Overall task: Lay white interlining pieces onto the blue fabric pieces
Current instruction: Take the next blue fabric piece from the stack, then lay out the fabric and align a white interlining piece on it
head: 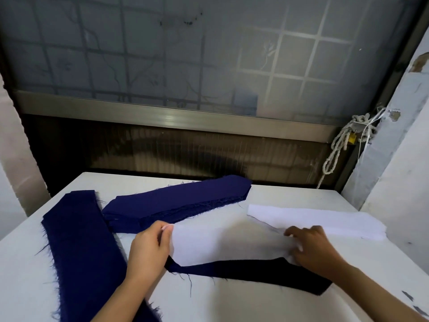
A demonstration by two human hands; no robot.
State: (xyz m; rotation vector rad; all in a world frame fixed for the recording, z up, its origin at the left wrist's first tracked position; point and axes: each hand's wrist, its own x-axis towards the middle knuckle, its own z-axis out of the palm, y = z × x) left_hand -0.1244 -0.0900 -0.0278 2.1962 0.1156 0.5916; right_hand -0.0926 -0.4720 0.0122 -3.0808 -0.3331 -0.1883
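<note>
Near the table's (232, 303) front edge, left hand (148, 248) pinches the white interlining (227, 242); right hand (313, 248) seemingly grips its other end. Align over blue piece (255, 273), smooth outward.

Bare forearms (371, 290), left hand (148, 248), right hand (314, 248).

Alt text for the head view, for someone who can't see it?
Two hands lay a white interlining piece over a blue fabric piece on a white table: the left hand pinches its left end, the right hand covers its right end. More blue pieces lie behind and left; spare white pieces behind right.
</note>
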